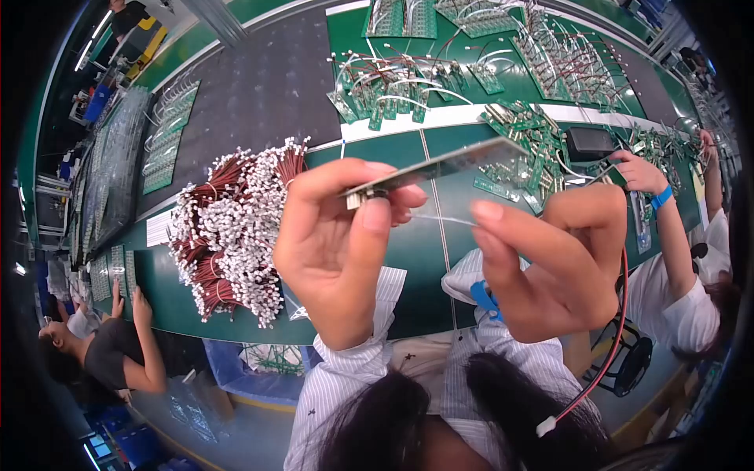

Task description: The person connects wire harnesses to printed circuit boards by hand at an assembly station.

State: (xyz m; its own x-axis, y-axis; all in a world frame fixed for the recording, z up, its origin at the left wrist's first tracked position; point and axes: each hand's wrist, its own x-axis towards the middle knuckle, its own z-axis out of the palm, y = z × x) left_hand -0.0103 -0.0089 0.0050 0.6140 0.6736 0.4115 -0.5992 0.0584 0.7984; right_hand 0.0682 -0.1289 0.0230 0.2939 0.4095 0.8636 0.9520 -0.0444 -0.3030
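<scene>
- A long green workbench point(408, 302) runs across the view, its edges bent by the lens.
- A dark grey mat point(259, 86) covers part of the bench top, beside white dividing strips point(440, 118).
- Heaps of green circuit boards point(542, 47) with white leads lie along the far side.
- A pile of red wires with white connectors point(232, 228) sits on the bench.
- Other seated people point(110, 353) work at either end.
- A black stool point(628, 361) stands on the pale floor point(259, 432).
- Ceiling strip lights point(98, 27) glow at upper left.
</scene>
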